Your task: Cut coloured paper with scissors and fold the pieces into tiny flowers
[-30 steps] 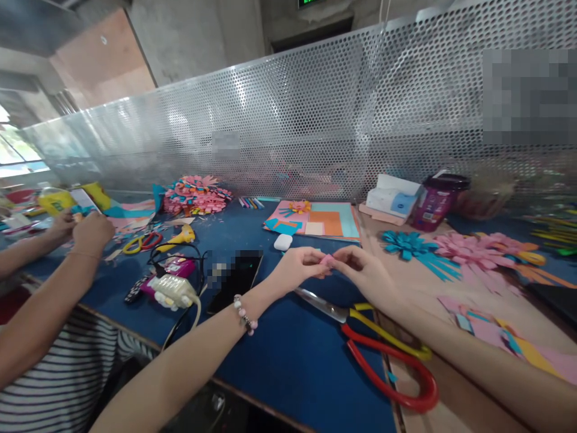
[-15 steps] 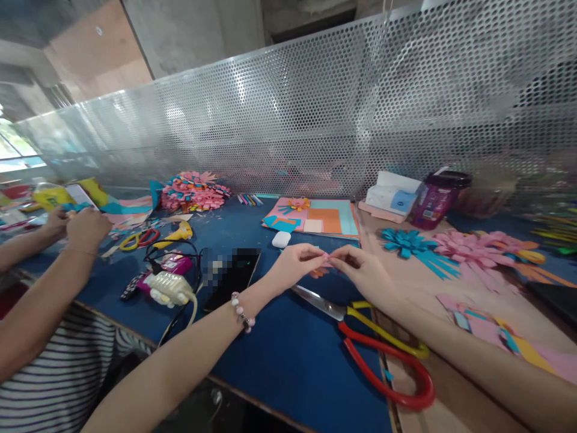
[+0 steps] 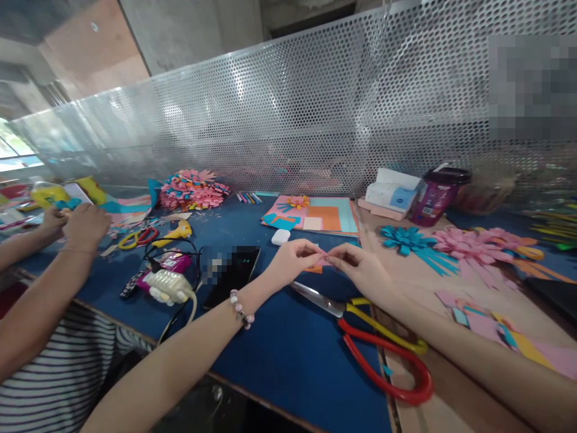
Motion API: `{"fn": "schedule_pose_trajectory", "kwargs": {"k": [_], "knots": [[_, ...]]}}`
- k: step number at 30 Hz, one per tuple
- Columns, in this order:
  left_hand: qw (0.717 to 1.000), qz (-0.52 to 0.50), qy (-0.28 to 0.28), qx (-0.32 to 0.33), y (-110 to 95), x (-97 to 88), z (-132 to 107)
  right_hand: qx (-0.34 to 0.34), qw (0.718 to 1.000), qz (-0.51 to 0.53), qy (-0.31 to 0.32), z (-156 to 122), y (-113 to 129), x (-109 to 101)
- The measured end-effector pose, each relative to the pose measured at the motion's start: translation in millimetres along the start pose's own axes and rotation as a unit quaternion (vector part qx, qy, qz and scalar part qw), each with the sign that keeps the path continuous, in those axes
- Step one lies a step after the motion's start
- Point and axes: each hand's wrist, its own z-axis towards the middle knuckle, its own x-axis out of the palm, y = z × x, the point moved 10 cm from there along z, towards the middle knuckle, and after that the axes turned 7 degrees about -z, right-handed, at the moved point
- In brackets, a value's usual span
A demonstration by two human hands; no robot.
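Between my two hands is a small strip of pink paper (image 3: pixel 325 259), mostly hidden by fingertips. My left hand (image 3: pixel 295 260), with a beaded bracelet (image 3: pixel 242 310) at the wrist, pinches one side of it. The thumb and finger of my right hand (image 3: pixel 358 269) close on the other side. Just below the fingers lies a bit of orange paper (image 3: pixel 314 269). Scissors (image 3: pixel 327 304) with one red and one yellow handle rest on the blue table (image 3: pixel 288 361) under my right wrist. Blue and pink paper flowers (image 3: pixel 408 240) lie to the right.
Behind stands a perforated metal screen (image 3: pixel 288 120). Left are a phone (image 3: pixel 234 273), a power adapter with cords (image 3: pixel 169 287), a yellow glue gun (image 3: pixel 178 231) and a co-worker's hands (image 3: pixel 85 228). A purple cup (image 3: pixel 437 195) and coloured paper sheets (image 3: pixel 324 216) sit at the back.
My hands stay in nearly the same place, still pinching the pink paper strip. The co-worker's hands at the left have shifted slightly, showing more blue paper.
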Motion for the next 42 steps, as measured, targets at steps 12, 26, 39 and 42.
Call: {"fn": "schedule_pose_trajectory", "kwargs": {"k": [12, 26, 39, 42], "knots": [[1.000, 0.007, -0.001, -0.008, -0.4, -0.3, -0.8, 0.003, 1.000, -0.011, 0.007, -0.9, -1.7, 0.9], [1.000, 0.005, -0.001, 0.011, 1.3, -1.4, 0.7, -0.011, 1.000, -0.024, 0.010, -1.0, 0.8, 1.9], [1.000, 0.012, 0.000, 0.004, 0.4, -1.5, 0.7, -0.004, 1.000, -0.014, 0.010, -1.6, 1.4, 1.9], [1.000, 0.014, -0.001, 0.002, 0.8, -1.3, 1.0, -0.009, 1.000, -0.021, 0.011, -1.3, 1.5, 2.1]]}}
